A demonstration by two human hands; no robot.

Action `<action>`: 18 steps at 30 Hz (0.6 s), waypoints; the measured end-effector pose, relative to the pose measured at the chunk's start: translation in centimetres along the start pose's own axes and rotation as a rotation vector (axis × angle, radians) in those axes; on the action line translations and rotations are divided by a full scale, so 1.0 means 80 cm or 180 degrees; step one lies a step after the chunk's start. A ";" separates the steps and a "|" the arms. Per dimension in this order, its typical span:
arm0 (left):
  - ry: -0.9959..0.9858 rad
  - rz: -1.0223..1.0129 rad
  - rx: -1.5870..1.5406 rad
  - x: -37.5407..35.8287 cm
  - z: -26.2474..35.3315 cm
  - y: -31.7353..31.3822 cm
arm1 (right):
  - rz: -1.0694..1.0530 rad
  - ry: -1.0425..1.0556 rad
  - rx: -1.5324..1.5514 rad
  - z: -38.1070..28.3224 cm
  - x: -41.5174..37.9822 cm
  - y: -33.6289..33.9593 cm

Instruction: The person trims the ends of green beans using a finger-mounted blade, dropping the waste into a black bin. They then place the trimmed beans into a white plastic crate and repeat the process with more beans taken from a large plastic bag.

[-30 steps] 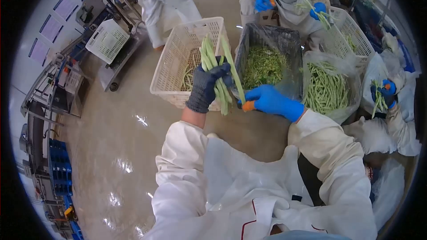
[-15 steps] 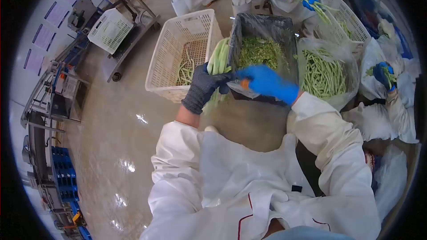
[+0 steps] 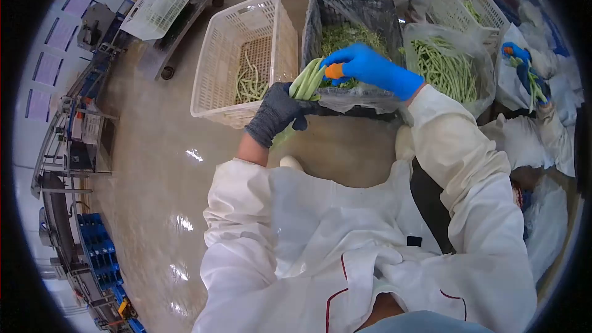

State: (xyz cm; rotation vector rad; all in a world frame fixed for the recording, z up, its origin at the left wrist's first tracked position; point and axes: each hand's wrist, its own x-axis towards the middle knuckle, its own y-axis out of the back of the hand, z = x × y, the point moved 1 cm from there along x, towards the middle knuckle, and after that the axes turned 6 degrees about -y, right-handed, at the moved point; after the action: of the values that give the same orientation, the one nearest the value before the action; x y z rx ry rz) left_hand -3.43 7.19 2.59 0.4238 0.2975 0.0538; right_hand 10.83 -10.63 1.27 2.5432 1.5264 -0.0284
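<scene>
My left hand [image 3: 275,111], in a dark grey knit glove, is closed round a bunch of green beans [image 3: 308,80], the long kind. Their upper ends stick out above the fist. My right hand [image 3: 375,71], in a blue glove, grips a tool by its orange handle [image 3: 335,71]; its working end cannot be made out. The handle is right beside the bean ends. Beneath my right hand stands a dark crate [image 3: 313,21] lined with clear plastic, holding green trimmings [image 3: 351,36].
To the left, a white basket [image 3: 209,68] holds a few long beans. Right of the dark crate, a clear plastic bag [image 3: 484,86] is full of beans. Co-workers' gloved hands [image 3: 518,53] show at right and top. A trolley [image 3: 166,55] stands at upper left.
The view has tipped, so the crates sit higher in it. My right hand has come up over the dark crate, its orange handle now close to the bean ends. The left hand still holds the bunch.
</scene>
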 end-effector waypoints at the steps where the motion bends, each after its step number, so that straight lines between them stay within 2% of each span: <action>1: 0.0045 -0.0046 -0.0200 0.000 0.000 -0.001 | -0.0015 0.0086 -0.0261 0.003 0.001 0.001; 3: 0.0135 -0.0130 -0.0594 -0.002 0.000 -0.002 | -0.0048 0.0266 -0.0784 0.006 0.008 0.005; 6: -0.0092 0.0111 -0.0987 -0.006 0.009 -0.002 | 0.0245 0.0665 -0.1132 0.007 0.004 0.010; 9: -0.0324 0.0358 -0.0673 0.000 -0.001 0.006 | 0.0333 0.0854 -0.2282 0.002 -0.005 0.007; 12: -0.0291 0.0625 -0.0206 0.009 -0.008 -0.005 | 0.0935 0.1203 -0.3903 -0.002 -0.012 -0.020; 13: -0.0295 0.0698 -0.0073 0.012 -0.008 -0.010 | 0.1179 0.1237 -0.3248 0.001 -0.009 -0.021; 15: -0.0419 0.0989 -0.0504 0.013 -0.005 -0.019 | 0.1624 0.1278 -0.1926 0.007 0.001 -0.021; 18: -0.0924 0.1399 -0.1461 0.020 -0.007 -0.010 | 0.0741 0.0574 0.0608 0.001 0.015 -0.007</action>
State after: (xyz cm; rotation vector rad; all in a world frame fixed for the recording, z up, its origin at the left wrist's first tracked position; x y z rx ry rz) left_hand -2.08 6.86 1.37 0.0305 -0.1016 0.4773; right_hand 10.91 -9.30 1.01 2.9320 1.3307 0.0922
